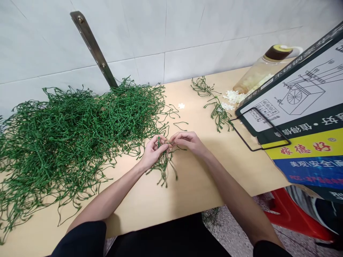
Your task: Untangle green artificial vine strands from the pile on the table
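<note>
My left hand (152, 152) is closed round a small bunch of thin green artificial stems (164, 169), which hangs below the fingers over the table. Close beside it, my right hand (192, 142) pinches a thin green stem at the top of the bunch. The fingertips of both hands nearly meet, and they partly hide where the stems join. To the left lies a large heap of the same green stems (80, 132), tangled and spilling toward the table's front edge. A few loose stems (180, 125) lie just beyond my hands.
Behind the hands, a white flower piece (181, 106) lies on the wooden table (198, 185). A green sprig (211, 100), white blossoms (232, 97) and a clear bottle (254, 73) are at the back right. A printed carton (302, 107) stands at right; a metal bracket (93, 50) leans against the tiled wall.
</note>
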The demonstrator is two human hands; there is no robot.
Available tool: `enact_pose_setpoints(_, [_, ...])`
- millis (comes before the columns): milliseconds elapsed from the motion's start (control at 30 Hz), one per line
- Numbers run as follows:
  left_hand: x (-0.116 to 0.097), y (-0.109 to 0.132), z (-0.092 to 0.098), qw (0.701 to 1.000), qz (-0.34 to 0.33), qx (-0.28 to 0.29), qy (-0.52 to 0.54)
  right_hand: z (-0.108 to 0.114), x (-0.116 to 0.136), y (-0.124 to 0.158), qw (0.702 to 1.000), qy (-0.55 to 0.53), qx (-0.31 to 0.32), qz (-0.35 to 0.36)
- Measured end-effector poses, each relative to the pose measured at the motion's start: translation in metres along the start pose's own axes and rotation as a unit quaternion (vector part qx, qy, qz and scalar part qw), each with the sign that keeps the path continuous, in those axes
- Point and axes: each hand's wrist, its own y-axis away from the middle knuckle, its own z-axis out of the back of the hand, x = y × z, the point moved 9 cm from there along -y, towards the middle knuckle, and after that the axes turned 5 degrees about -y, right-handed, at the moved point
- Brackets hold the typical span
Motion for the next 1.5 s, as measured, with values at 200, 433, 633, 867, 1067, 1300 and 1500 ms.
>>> enact_pose_setpoints(200, [0.0,0.003,-0.001,0.999,0.024,0.004,-0.046,-0.008,-0.011,0.003,0.994,-0.068,0.032,-0.084])
enact_pose_setpoints(433, [-0.001,0.003,-0.01,0.998,0.022,0.057,-0.01,-0.013,-0.011,0.004,0.992,-0.072,0.071,-0.072])
enact_pose_setpoints(633, [-0.002,0.003,-0.011,0.998,0.022,0.054,-0.006,-0.02,-0.017,0.007,0.98,-0.119,0.113,-0.109])
enact_pose_setpoints(867, [-0.003,0.005,-0.02,0.994,0.038,0.107,-0.004,-0.039,-0.022,0.012,0.963,-0.173,0.141,-0.154])
enact_pose_setpoints(1067, [0.002,0.002,-0.01,0.997,0.033,0.075,0.005,-0.024,-0.02,0.009,0.976,-0.15,0.073,-0.142])
enact_pose_setpoints(1300, [-0.002,0.003,-0.011,0.996,0.042,0.072,-0.018,0.005,-0.013,0.003,0.988,-0.114,0.039,-0.094])
enact_pose_setpoints(1500, [0.0,0.004,-0.014,0.995,0.033,0.074,-0.054,-0.014,-0.034,0.009,0.963,-0.136,0.071,-0.221])
